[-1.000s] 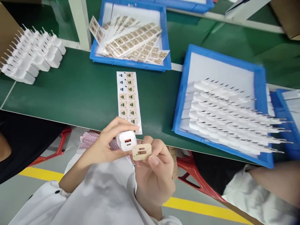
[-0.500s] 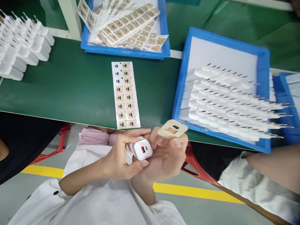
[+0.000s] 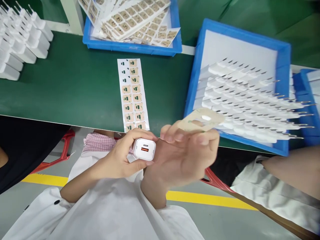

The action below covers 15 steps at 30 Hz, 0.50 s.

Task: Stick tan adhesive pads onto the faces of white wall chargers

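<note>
My left hand [image 3: 122, 155] is closed around a white charger [image 3: 145, 154], whose end face with an orange-lined USB port and a smaller slot points up at me. To its right, my right hand [image 3: 185, 156] is raised with the palm showing and its fingers curled. A tan sticker [image 3: 190, 124] with cut-out openings is held at its fingertips, blurred by motion and close to the camera. Beyond my hands a sticker sheet [image 3: 136, 100] lies on the green table [image 3: 82, 90]; several of its stickers are gone at the top left.
A blue tray [image 3: 135, 49] at the back holds piled sticker sheets. On the right, another blue tray [image 3: 245, 31] carries rows of white chargers [image 3: 240, 110] with metal prongs. More white chargers [image 3: 25, 40] stand at the far left. A person's arm [image 3: 292, 173] is at the right.
My right hand has moved right and up with the sticker, away from the charger. In my left hand the charger has turned, so its ports now lie level.
</note>
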Available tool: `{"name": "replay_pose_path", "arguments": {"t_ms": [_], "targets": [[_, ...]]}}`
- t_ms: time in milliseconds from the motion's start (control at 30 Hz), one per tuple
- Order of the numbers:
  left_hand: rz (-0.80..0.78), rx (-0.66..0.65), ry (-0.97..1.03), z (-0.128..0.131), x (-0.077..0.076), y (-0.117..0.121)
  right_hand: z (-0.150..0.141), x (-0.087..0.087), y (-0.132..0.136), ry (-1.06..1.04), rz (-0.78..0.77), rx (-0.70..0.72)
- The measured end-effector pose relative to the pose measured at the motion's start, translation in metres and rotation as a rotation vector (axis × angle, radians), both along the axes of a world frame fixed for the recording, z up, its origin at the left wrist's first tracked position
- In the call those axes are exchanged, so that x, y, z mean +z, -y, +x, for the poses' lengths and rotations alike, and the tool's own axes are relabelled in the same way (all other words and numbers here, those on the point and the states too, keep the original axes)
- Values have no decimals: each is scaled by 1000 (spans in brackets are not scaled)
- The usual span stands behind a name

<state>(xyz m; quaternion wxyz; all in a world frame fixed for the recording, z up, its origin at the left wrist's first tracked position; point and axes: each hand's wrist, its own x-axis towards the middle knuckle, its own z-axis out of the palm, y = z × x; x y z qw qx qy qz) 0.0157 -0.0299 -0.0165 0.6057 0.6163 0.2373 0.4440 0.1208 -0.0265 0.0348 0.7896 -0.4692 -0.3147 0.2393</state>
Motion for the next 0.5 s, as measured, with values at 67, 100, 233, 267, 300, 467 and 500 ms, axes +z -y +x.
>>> {"name": "replay_pose_path", "arguments": {"t_ms": [67,100,233,267,300,467,500], "targets": [[109,32,-23,-4,2,-5,4,5,10,13,-32,101],[159,45,-37,-6,4,-7,6,7,15,22,-58,164],[279,1,-44,-12,14,-16,9,7,36,-11,-161,368],[289,-12,-46,-12,16,-16,8,6,39,-26,-175,390],[297,-19,-55,-13,18,-17,8,4,42,-36,-186,404],[345,-26,-97,-15,23,-16,6,0,47,-46,-201,456],[354,-26,-89,-15,23,-17,6,0,47,-51,-192,465]]}}
